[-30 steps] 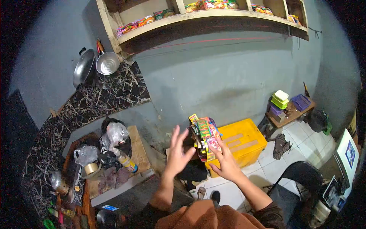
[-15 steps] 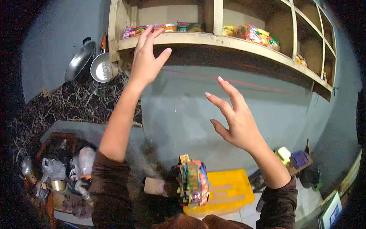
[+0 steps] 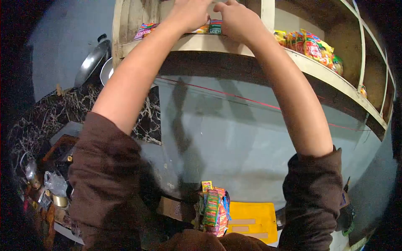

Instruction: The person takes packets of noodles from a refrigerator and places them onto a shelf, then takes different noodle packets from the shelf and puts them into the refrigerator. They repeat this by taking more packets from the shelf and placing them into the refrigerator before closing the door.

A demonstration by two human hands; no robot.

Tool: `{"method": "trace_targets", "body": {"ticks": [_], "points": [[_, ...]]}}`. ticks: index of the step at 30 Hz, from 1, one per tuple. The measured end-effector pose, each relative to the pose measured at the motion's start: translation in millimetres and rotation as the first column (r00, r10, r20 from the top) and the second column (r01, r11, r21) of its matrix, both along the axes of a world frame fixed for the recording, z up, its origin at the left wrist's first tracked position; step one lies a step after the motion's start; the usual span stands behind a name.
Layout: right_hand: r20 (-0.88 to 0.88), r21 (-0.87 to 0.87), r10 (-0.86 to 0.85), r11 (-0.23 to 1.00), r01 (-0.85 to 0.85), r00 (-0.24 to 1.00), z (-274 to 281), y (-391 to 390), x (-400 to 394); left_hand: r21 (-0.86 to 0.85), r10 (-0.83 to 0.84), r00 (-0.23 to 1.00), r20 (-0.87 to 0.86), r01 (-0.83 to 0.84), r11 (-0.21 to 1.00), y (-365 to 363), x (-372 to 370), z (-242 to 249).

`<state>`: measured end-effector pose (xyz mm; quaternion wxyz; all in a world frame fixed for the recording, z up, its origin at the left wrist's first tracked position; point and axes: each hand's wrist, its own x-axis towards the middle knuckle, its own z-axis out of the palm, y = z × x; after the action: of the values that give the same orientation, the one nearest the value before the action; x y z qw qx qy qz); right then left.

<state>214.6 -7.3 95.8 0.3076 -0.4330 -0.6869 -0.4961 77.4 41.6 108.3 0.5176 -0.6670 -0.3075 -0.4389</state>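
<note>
Both hands reach up into the left compartment of the wooden shelf (image 3: 201, 43). My left hand (image 3: 190, 14) is above the row of packets, its fingers partly cut off by the top edge of the view. My right hand (image 3: 240, 21) is close beside it, fingers bent toward the left hand; whether either grips anything does not show. Low between the hands stands a green packet (image 3: 215, 27) with "ACEH" lettering, with an orange packet (image 3: 203, 29) to its left. A purple packet (image 3: 145, 31) lies at the compartment's left end, partly behind my left forearm.
More colourful packets (image 3: 312, 46) fill part of the compartment to the right. A wok (image 3: 93, 62) hangs left of the shelf. Below are a yellow box (image 3: 253, 213), hanging sachet strips (image 3: 214, 209) and a cardboard box (image 3: 171, 208). A red string (image 3: 217, 91) crosses the wall.
Both hands have moved up into the left compartment and closer together. The right hand has gone from in front of the wall to the shelf. The view has shifted slightly.
</note>
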Motion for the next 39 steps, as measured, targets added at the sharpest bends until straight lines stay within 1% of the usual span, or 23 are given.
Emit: {"method": "trace_targets", "body": {"ticks": [2, 3, 4, 5, 6, 8, 10, 13, 14, 15, 16, 17, 18, 20, 21, 24, 25, 26, 29, 30, 32, 36, 39], "points": [[-0.050, -0.114, -0.045, 0.993, 0.039, 0.998, 22.6, 46.0, 0.2, -0.145, 0.187, 0.980, -0.073, -0.196, 0.970, -0.9, 3.3, 8.3], [-0.044, -0.100, -0.039, 0.994, 0.034, 0.998, 35.9, 53.7, 0.5, -0.036, 0.087, 0.992, -0.089, -0.091, 0.995, 17.5, -1.5, 12.1], [-0.100, -0.261, -0.106, 0.962, 0.076, 0.989, 47.6, 60.0, 1.6, -0.026, 0.096, 0.992, -0.082, -0.098, 0.995, 32.0, -7.8, 17.4], [-0.145, -0.417, -0.179, 0.903, 0.104, 0.973, 58.7, 66.7, 2.8, -0.054, 0.213, 0.976, -0.040, -0.215, 0.975, 46.0, -15.1, 23.9], [-0.145, -0.408, -0.168, 0.908, 0.096, 0.975, 67.5, 72.4, 2.9, -0.086, 0.327, 0.945, -0.003, -0.326, 0.941, 61.1, -23.3, 30.6], [-0.165, -0.458, -0.314, 0.864, 0.209, 0.935, 81.2, 83.0, 5.3, -0.147, 0.350, 0.937, 0.021, -0.343, 0.928, 79.5, -43.6, 39.3], [-0.195, -0.460, -0.296, 0.870, 0.180, 0.935, 87.9, 89.5, 1.1, -0.432, 0.414, 0.908, 0.064, -0.349, 0.831, 89.7, -58.3, 39.4], [-0.219, -0.494, -0.334, 0.848, 0.191, 0.917, 83.3, 100.0, 0.0, -0.561, 0.478, 0.876, 0.065, -0.365, 0.744, 107.3, -81.8, 41.0], [-0.207, -0.501, -0.339, 0.843, 0.198, 0.918, 83.1, 103.7, 2.7, -0.570, 0.478, 0.876, 0.065, -0.360, 0.739, 120.1, -89.6, 44.7], [-0.191, -0.506, -0.346, 0.836, 0.210, 0.919, 83.4, 106.6, 3.9, -0.747, 0.360, 0.921, 0.148, -0.135, 0.652, 138.3, -97.1, 51.5], [-0.173, -0.513, -0.354, 0.829, 0.223, 0.919, 82.8, 111.2, 6.4, -0.862, 0.257, 0.931, 0.259, 0.102, 0.497, 133.6, -92.4, 44.2], [-0.161, -0.520, -0.364, 0.822, 0.234, 0.918, 81.0, 114.5, 10.9, -0.905, 0.328, 0.918, 0.224, 0.071, 0.419, 125.4, -90.2, 40.8], [-0.151, -0.524, -0.369, 0.816, 0.243, 0.917, 83.2, 115.0, 13.6, -0.912, 0.327, 0.919, 0.220, 0.074, 0.404, 124.1, -87.9, 41.2], [-0.136, -0.528, -0.374, 0.811, 0.252, 0.917, 82.8, 116.4, 17.2, -0.834, 0.211, 0.976, 0.051, -0.074, 0.547, 124.3, -92.3, 45.2], [-0.129, -0.532, -0.376, 0.807, 0.256, 0.917, 83.8, 117.5, 18.3, -0.842, 0.077, 0.992, 0.098, 0.041, 0.537, 126.1, -95.4, 47.2], [-0.107, -0.545, -0.389, 0.793, 0.273, 0.915, 88.1, 120.7, 19.7, -0.766, 0.055, 0.981, 0.188, 0.112, 0.633, 101.4, -90.8, 37.3], [-0.099, -0.547, -0.395, 0.788, 0.282, 0.913, 88.1, 120.2, 18.4, -0.760, 0.136, 0.979, 0.152, 0.027, 0.650, 96.9, -90.0, 39.0], [-0.091, -0.547, -0.399, 0.785, 0.289, 0.912, 86.2, 119.8, 18.7, -0.755, 0.135, 0.979, 0.154, 0.028, 0.655, 96.4, -88.6, 40.5], [-0.060, -0.555, -0.417, 0.769, 0.317, 0.907, 87.8, 122.7, 16.9, -0.648, 0.445, 0.894, -0.051, -0.368, 0.666, 105.7, -85.6, 42.2], [-0.047, -0.560, -0.418, 0.763, 0.323, 0.907, 90.6, 123.3, 15.6, -0.648, 0.443, 0.895, -0.051, -0.368, 0.667, 109.9, -86.9, 38.4], [-0.011, -0.567, -0.420, 0.750, 0.341, 0.907, 91.5, 126.6, 15.3, -0.516, 0.382, 0.923, 0.040, -0.308, 0.799, 119.4, -92.7, 31.2], [0.115, -0.553, -0.387, 0.740, 0.382, 0.915, 91.5, 127.1, 10.2, -0.604, 0.304, 0.953, -0.013, -0.250, 0.757, 109.7, -94.7, 31.1], [0.234, -0.437, -0.305, 0.815, 0.380, 0.923, 85.5, 121.3, 6.7, -0.509, 0.360, 0.931, 0.066, -0.279, 0.814, 91.2, -90.8, 20.9]]}}
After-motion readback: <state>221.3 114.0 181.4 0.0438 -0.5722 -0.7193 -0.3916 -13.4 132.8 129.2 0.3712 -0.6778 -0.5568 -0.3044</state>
